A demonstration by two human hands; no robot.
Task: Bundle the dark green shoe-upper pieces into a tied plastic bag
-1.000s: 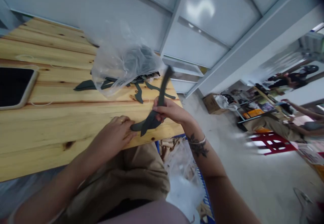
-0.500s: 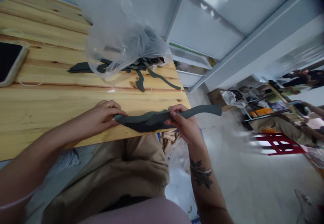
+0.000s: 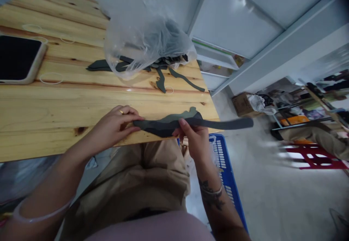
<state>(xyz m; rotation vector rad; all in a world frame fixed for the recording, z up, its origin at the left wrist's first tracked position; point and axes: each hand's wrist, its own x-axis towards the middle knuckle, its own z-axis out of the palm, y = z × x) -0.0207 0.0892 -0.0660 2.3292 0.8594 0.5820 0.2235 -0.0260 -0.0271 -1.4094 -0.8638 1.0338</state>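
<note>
Several dark grey-green strips (image 3: 163,124) lie stacked along the front edge of the wooden table (image 3: 81,106). My left hand (image 3: 124,123) pinches their narrow left end between thumb and fingers. Further right, my right hand (image 3: 192,135) grips the strips, its thumb on top. One long strip (image 3: 231,123) extends to the right past my right hand and over the table's edge. A paler piece (image 3: 193,111) sticks out behind the stack. Beyond my hands, a clear plastic bag (image 3: 152,41) holds more dark pieces, some spilling onto the table.
A phone (image 3: 20,59) lies at the left, with thin white loops (image 3: 51,78) near it. Below the table's right corner stands a blue basket (image 3: 231,186). A red stool (image 3: 313,155), a cardboard box (image 3: 242,103) and a seated person's leg (image 3: 308,137) are at the right.
The view has shifted, and more of the blue basket shows. The long strip now lies straighter across the stack, and the paler piece is more exposed. Both hands keep hold.
</note>
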